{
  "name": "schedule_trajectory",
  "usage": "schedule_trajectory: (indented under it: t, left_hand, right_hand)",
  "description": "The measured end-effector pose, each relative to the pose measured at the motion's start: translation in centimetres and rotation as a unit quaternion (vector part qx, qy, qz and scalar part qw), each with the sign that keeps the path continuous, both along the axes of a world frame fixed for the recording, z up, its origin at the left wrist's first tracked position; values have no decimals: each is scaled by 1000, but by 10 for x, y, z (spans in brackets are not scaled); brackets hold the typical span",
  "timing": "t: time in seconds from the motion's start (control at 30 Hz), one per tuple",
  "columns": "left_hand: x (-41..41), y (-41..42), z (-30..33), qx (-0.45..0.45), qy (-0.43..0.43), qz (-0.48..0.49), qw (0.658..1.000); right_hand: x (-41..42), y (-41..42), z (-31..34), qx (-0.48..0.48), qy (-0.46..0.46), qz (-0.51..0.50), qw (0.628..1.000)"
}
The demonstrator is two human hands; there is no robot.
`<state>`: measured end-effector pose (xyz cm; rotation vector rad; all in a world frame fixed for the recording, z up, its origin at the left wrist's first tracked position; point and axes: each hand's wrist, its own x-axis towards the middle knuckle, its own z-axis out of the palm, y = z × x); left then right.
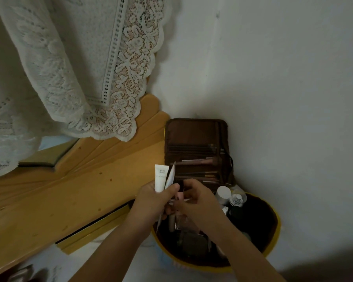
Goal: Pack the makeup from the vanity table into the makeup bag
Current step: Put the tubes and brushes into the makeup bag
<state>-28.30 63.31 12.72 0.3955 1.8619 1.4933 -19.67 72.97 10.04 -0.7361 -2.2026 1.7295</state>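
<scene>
My left hand (153, 202) grips a bundle of makeup: a white tube (160, 177) standing upright, a flat sachet (170, 176) beside it, and more items hanging below the fist. My right hand (198, 200) pinches a small pink item with a dark cap (179, 195) right next to the left hand. Both hands hover over the open brown makeup bag (259, 220) with a yellow rim. Its lid (194, 135) stands upright against the wall, with brushes (202, 161) tucked in its pockets. Inside the bag are a silver-capped jar (223, 193), a clear bottle (237, 198) and dark items.
The wooden vanity table (69, 192) spreads out to the left, with a drawer gap along its front. A white lace cloth (69, 68) hangs over the mirror area at upper left. A white wall (283, 88) stands close behind and to the right of the bag.
</scene>
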Motion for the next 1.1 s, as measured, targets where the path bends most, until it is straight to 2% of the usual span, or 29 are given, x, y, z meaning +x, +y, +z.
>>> schedule_trajectory:
  t: [0.1, 0.17, 0.23, 0.33, 0.43, 0.5, 0.57, 0.6, 0.67, 0.73, 0.77, 0.83, 0.97, 1.1]
  left_hand:
    - [-3, -3, -3, 4, -17, 20, 1000]
    - [-7, -4, -6, 21, -47, 39, 998]
    - [-8, -4, -8, 39, -75, 52, 995]
    - [-8, -2, -8, 44, -88, 51, 994]
    - [-7, 0, -7, 44, -83, 46, 995]
    - [-6, 0, -8, 48, -80, 46, 995]
    - [-4, 1, -10, 49, -64, 38, 996]
    - [-2, 1, -11, 46, -53, 36, 997]
    - [2, 4, -11, 33, -34, 37, 998]
    - [9, 10, -10, 29, -28, 41, 998]
    - [13, 13, -9, 32, -30, 42, 998]
    - [19, 22, -11, 32, -26, 36, 998]
    - [19, 33, -23, -3, -27, 22, 999]
    - [19, 32, -35, -15, -19, 8, 1000]
  right_hand:
    - [7, 1, -17, 85, -102, -55, 990]
    - [9, -6, -33, 131, -181, -25, 974]
    - [7, -16, -44, 232, -232, 8, 945]
    - [-2, -29, -48, 345, -259, 42, 901]
    - [-7, -33, -53, 402, -287, 86, 865]
    - [-5, -32, -52, 430, -226, 82, 870]
    - [1, -28, -45, 411, -142, 36, 900]
    - [5, -24, -40, 361, -111, -4, 926]
    - [13, -17, -26, 173, -69, -78, 979]
    - [17, -13, -12, 12, -8, -104, 994]
    - [18, -11, -10, -24, -8, -99, 995]
    - [23, -8, -7, -33, -28, -106, 993]
    - [38, 10, -15, 25, -93, -197, 976]
    - [49, 15, -33, 162, -253, -146, 943]
